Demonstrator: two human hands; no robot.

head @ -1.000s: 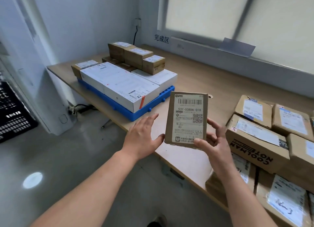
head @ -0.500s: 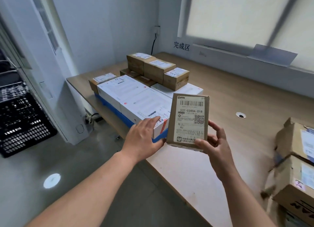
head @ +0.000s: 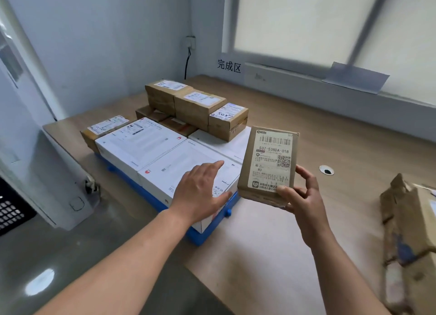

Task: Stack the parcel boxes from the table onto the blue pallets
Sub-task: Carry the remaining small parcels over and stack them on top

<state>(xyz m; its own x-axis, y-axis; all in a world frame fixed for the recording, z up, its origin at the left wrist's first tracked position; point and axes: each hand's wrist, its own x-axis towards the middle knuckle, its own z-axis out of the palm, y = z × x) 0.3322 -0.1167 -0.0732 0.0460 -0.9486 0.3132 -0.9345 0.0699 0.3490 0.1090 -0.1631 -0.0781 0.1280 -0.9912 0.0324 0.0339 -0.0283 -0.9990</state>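
My right hand [head: 299,198] holds a small flat brown parcel [head: 269,163] upright by its lower right corner, its white barcode label facing me. My left hand [head: 200,192] hovers open, palm down, over the nearest white box [head: 188,171], just left of the parcel. The blue pallet [head: 205,232] lies on the wooden table [head: 271,255], loaded with white boxes [head: 139,142] in front and brown cartons [head: 195,104] stacked behind. Whether my left palm touches the white box cannot be told.
Crumpled brown parcels [head: 410,239] sit at the table's right edge. A round cable hole [head: 326,170] is in the tabletop right of the parcel. A black crate [head: 11,211] stands on the floor at far left. A white wall panel [head: 35,149] lies beside the table's left end.
My view has swung left and closer to the pallet. My left hand has moved off the parcel's side and out over the white box. My right hand still carries the parcel.
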